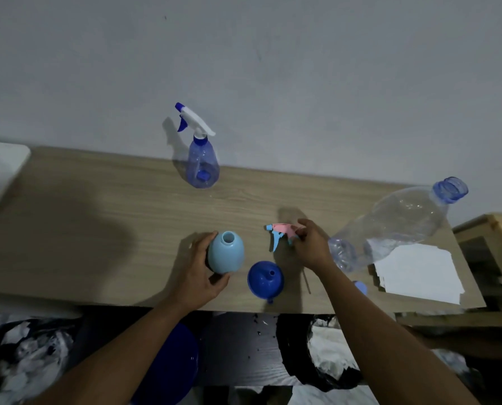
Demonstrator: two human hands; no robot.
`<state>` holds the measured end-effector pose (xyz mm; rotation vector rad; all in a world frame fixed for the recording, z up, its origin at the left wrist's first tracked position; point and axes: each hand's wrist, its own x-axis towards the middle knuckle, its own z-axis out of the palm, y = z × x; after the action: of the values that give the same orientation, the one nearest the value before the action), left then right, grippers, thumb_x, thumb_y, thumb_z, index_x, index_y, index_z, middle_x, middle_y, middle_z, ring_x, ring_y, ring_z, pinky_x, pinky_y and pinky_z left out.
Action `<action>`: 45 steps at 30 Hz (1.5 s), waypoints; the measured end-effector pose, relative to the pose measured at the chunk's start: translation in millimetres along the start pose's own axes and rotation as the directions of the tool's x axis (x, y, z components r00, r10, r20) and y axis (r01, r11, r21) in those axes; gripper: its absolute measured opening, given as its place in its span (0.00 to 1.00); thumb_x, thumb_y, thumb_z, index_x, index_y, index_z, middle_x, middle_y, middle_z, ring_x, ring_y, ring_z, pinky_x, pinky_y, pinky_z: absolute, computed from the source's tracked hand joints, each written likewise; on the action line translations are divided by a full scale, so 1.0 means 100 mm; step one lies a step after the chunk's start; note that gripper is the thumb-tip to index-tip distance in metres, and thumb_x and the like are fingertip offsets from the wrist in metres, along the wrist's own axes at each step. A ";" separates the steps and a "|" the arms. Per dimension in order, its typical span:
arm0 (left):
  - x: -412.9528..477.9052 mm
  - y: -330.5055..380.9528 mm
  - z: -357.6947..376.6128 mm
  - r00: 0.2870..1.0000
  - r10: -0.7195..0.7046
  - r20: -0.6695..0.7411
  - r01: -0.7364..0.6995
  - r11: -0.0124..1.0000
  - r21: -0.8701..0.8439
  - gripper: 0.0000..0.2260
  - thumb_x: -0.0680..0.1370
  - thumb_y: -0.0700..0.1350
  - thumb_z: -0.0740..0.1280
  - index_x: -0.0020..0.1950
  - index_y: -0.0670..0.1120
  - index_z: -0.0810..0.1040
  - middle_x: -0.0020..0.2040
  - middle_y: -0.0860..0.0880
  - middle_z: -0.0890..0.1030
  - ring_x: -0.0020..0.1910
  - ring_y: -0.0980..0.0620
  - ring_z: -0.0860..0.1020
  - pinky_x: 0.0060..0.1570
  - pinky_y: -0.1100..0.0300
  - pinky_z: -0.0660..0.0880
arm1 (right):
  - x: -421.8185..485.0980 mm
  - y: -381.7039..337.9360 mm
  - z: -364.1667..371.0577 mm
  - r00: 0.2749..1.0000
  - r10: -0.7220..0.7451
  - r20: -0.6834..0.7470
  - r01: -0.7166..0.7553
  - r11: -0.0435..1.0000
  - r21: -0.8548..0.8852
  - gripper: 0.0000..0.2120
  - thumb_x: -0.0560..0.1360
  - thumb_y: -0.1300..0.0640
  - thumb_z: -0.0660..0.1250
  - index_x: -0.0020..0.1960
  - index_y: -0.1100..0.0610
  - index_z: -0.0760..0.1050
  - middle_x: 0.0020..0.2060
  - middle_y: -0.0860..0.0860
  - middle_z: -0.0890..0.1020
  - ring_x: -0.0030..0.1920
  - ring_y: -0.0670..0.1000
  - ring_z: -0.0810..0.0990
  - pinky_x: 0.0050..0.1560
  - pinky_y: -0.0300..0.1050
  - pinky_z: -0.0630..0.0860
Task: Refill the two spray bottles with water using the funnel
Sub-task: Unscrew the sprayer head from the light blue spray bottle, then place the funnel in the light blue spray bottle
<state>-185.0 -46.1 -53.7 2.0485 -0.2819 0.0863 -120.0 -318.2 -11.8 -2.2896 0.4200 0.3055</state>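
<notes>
On the wooden table (97, 229), the left hand (198, 270) wraps its fingers and thumb round a pale blue bottle (226, 252), which stands upright near the front edge with its mouth uncapped. Just to its right the blue funnel (265, 279) lies wide end down, spout up. The right hand (309, 247) pinches a pink and blue spray head (282, 230), held off the bottle and just beyond the funnel. A clear blue spray bottle (203, 162) with a white trigger stands far back by the wall. At the right stands a large clear water bottle (390, 226), open-topped, beside a white sheet of paper (416, 273).
</notes>
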 end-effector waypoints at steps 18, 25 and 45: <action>-0.03 0.03 -0.16 0.998 0.010 0.070 -0.010 1.000 -0.005 0.38 0.72 0.37 0.77 0.77 0.43 0.63 0.72 0.51 0.68 0.65 0.57 0.73 0.57 0.72 0.73 | -0.95 0.37 0.52 0.981 -0.178 0.081 0.167 0.978 0.124 0.37 0.64 0.53 0.81 0.67 0.42 0.68 0.62 0.43 0.68 0.63 0.46 0.72 0.66 0.43 0.73; -0.02 -0.07 -0.13 0.997 -0.010 0.077 0.011 1.000 -0.016 0.39 0.73 0.42 0.77 0.78 0.51 0.60 0.73 0.49 0.68 0.65 0.53 0.73 0.58 0.71 0.72 | -1.00 0.20 0.43 0.976 -0.175 -0.133 0.215 0.884 0.414 0.28 0.62 0.51 0.77 0.59 0.53 0.72 0.57 0.50 0.78 0.53 0.48 0.81 0.50 0.38 0.79; -0.10 -0.01 -0.15 0.998 -0.007 0.065 0.005 1.000 0.030 0.34 0.75 0.38 0.75 0.77 0.41 0.63 0.69 0.45 0.72 0.60 0.67 0.72 0.55 0.79 0.68 | -0.92 -0.73 -0.16 0.934 -0.356 -0.037 0.332 0.822 0.463 0.31 0.70 0.50 0.76 0.71 0.46 0.71 0.64 0.45 0.79 0.63 0.41 0.78 0.62 0.43 0.78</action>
<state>-193.9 -30.7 -49.3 2.0842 -0.3170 0.0202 -174.2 -264.5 78.5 -1.8312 0.0323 0.0654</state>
